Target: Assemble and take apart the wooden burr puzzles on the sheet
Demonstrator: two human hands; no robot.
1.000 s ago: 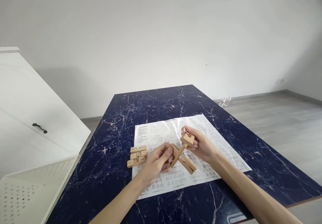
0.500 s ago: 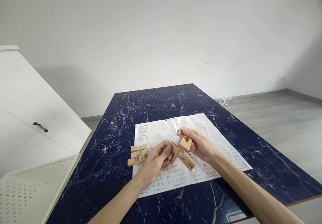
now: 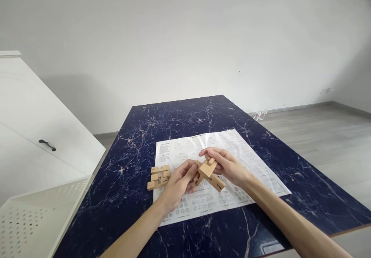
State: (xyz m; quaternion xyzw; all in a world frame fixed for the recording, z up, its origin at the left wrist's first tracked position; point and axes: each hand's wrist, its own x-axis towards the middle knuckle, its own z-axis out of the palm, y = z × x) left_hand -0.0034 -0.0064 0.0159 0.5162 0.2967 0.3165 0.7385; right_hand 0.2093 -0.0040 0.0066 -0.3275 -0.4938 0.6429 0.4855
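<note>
Above a printed instruction sheet (image 3: 174,144), both hands hold notched wooden puzzle pieces that cross one another. My left hand (image 3: 182,179) pinches the crossed pieces from the left, thumb on top. One puzzle piece (image 3: 219,185) with a dark mark on its end sticks out toward the lower right. My right hand (image 3: 227,165) is closed on another notched puzzle piece (image 3: 208,169), tilted and touching the pieces in the left hand. How far they interlock I cannot tell. Left of my left hand lie several loose notched puzzle pieces (image 3: 158,177), grouped at the sheet's left edge.
The dark blue marbled table (image 3: 174,119) reaches toward a pale wall. To the left stands a white cabinet (image 3: 43,115) with a black handle, above a perforated white panel (image 3: 23,219). Clear plastic bottles (image 3: 261,114) show beyond the table's right edge.
The piece in my right hand has turned and moved left and down, onto the crossed pieces in my left hand. My left hand and the loose pieces are nearly unmoved.
</note>
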